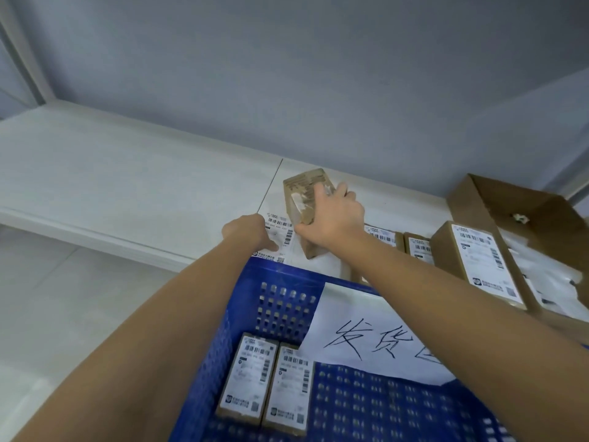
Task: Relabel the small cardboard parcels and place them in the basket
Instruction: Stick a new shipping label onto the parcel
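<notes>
Two hands mid-frame: right hand [334,218] grips parcel [304,199] w/ torn label; left hand [247,231] pinches label [282,232] on counter [127,173].

Six small parcels [308,199], two of them in one blue basket [216,362], plus one loose label [280,228].

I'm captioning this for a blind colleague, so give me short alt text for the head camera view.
A person's right hand grips a small cardboard parcel on a white shelf while the left hand presses a loose shipping label beside it. In front, a blue basket holds two labelled parcels.
</notes>
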The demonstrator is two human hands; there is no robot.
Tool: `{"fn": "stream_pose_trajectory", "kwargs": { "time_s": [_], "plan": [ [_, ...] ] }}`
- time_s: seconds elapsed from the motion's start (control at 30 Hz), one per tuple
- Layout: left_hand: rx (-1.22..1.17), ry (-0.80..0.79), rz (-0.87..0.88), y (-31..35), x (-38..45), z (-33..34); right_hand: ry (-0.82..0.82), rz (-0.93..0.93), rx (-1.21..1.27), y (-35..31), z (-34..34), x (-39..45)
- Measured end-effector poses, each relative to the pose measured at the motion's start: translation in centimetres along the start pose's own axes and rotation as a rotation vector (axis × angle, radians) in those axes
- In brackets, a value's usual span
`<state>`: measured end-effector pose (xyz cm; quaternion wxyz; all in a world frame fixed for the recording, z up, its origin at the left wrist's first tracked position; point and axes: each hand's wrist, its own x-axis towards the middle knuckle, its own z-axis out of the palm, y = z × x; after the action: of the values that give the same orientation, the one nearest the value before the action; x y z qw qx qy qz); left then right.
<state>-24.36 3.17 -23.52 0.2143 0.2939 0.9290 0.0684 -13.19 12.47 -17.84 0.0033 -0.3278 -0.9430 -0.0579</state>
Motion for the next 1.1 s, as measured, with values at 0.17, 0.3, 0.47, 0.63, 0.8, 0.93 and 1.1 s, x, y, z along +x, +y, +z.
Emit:
{"fn": "stream_pose_trajectory", "kwargs": {
  "time_s": [0.17,0.3,0.47,0.63,0.8,0.93,1.1],
  "plan": [
    [0.052,0.006,-0.027,0.4,0.6,0.3,-0.011,0.029,-0.005,-0.1,0.6,0.7],
    [0.061,0.010,-0.061,0.3,0.6,0.2,-0.010,0.034,-0.014,0.3,0.9,0.8],
    [0.026,0.068,-0.095,0.3,0.3,-0.2,-0.022,0.031,-0.034,0.5,1.0,0.8],
    [-0.492,-0.011,-0.174,-0.7,0.6,-0.4,0.002,0.036,0.006,1.1,0.7,0.5],
    [-0.862,-0.017,-0.240,-1.0,-1.1,-1.7,0.072,0.061,0.076,2.0,-0.8,0.0],
    [-0.951,0.046,-0.217,-0.8,-2.7,-3.6,0.114,0.089,0.141,2.2,-2.7,-1.0],
    [-1.066,0.148,-0.104,0.0,-6.1,-5.7,0.149,0.110,0.165,2.8,-5.5,-2.7]
  ]
}}
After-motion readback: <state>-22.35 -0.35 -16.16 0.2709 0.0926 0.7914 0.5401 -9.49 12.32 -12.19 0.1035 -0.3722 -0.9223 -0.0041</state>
